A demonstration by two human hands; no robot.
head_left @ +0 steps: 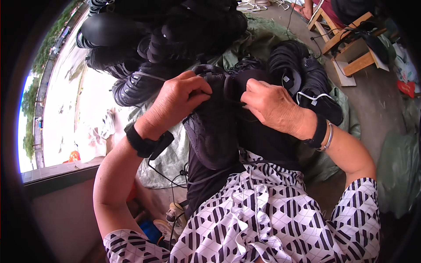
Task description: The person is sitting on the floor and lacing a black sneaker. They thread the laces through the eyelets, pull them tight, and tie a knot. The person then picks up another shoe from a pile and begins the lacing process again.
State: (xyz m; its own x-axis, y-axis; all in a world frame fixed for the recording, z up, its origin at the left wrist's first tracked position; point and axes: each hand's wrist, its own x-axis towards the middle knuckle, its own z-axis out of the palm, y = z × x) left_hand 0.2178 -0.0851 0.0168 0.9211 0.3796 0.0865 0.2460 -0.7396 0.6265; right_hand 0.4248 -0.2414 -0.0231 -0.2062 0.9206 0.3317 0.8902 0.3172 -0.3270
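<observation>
Here, the shoe (215,138) lay on the lap (267,142); left hand (184,94) and right hand (274,105) were each pinched near its top, on what unclear. Likely light, soft-sided, it seemed best held round the middle.

Whatever the left hand (184,94) and right hand (275,106) may hold at the dark shoe (214,136) is too small to tell. The top edge cuts off the shoe heap (118,33) and another person (323,9).

A head-worn fisheye looks down closely over the left hand (186,93) and right hand (271,104).
</observation>
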